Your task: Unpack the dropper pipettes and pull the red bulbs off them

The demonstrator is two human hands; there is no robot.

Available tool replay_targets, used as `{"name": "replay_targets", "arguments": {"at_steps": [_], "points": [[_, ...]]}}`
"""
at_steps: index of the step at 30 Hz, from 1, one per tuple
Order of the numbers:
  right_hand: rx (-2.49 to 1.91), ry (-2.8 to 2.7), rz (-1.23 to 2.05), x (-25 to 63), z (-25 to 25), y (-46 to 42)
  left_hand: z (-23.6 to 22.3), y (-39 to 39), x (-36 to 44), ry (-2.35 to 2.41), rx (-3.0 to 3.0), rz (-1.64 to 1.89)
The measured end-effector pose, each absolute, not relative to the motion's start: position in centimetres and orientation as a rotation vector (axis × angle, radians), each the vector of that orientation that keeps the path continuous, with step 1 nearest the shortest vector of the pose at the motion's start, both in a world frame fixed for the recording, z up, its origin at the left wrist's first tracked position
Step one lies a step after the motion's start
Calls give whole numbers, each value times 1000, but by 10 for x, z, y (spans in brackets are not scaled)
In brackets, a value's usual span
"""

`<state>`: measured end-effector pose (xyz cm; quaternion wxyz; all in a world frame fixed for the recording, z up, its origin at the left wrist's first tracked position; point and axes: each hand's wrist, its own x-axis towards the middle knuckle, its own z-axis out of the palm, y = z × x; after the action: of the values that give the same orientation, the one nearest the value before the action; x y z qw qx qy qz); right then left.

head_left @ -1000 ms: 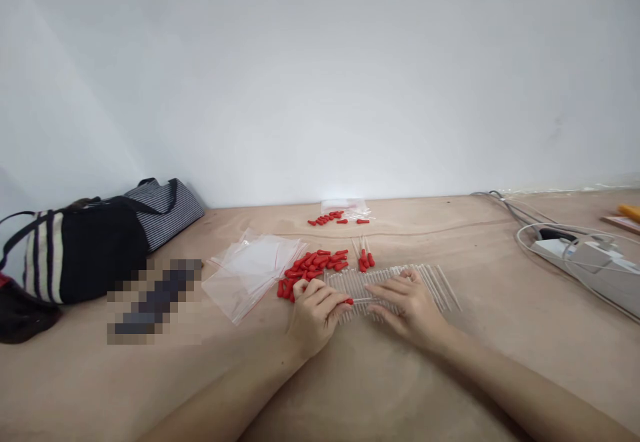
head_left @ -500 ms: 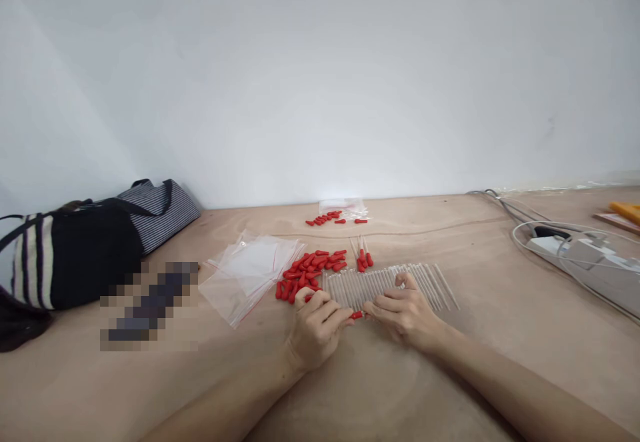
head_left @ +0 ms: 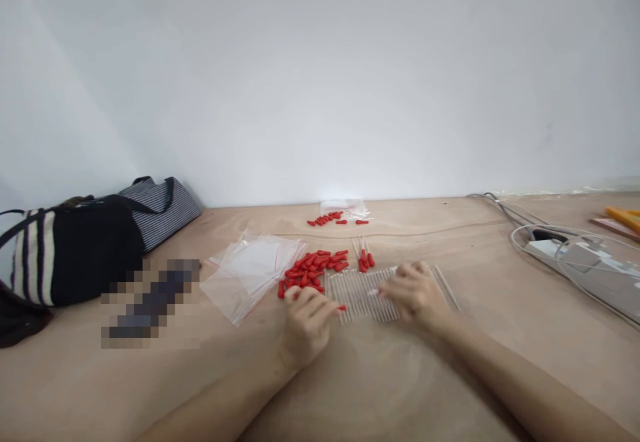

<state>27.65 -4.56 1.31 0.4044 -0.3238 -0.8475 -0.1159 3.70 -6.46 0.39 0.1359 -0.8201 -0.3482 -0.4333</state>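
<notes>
My left hand [head_left: 309,322] is closed around a red rubber dropper bulb [head_left: 342,307], whose end sticks out past the fingertips. Right behind it lies a pile of similar red bulbs [head_left: 311,270]. My right hand [head_left: 413,292], blurred by motion, is over a row of thin clear glass tubes [head_left: 357,295] laid side by side. Its fingers are curled together, and a pale tip shows at them, too smeared to identify. Behind the row are several droppers [head_left: 365,259] with red bulbs on glass tubes, bulbs toward me.
Clear zip bags [head_left: 250,265] lie left of the bulbs. Farther back are more red bulbs [head_left: 327,218] by a small plastic bag [head_left: 343,207]. A black bag [head_left: 100,255] and a blurred-out object [head_left: 155,302] occupy the left; a power strip [head_left: 575,262] with cables, the right.
My hands have moved apart: the left slightly left with the red bulb, the right up and to the right over the glass tubes. They were fingertip to fingertip at the bulb.
</notes>
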Motion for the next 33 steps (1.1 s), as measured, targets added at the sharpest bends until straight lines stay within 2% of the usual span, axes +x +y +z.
{"name": "replay_targets", "arguments": {"at_steps": [3, 7, 16, 25, 33], "points": [[-1140, -1872, -85, 295, 18, -31, 1, -58, 22, -1140, -2395, -1315], [-1552, -1913, 236, 279, 26, -17, -1, -48, 15, -1189, -2483, -1479], [-1792, -2041, 435, 206, 8, -3, 6, -37, 2, -1448, -2268, -1551], [-1800, -2031, 321, 220, 11, -4, 8, -32, -5, -1452, -2315, -1432], [-2055, -1809, 83, 332, 14, -6, 16, -13, -28, -1683, -2100, -1200]]}}
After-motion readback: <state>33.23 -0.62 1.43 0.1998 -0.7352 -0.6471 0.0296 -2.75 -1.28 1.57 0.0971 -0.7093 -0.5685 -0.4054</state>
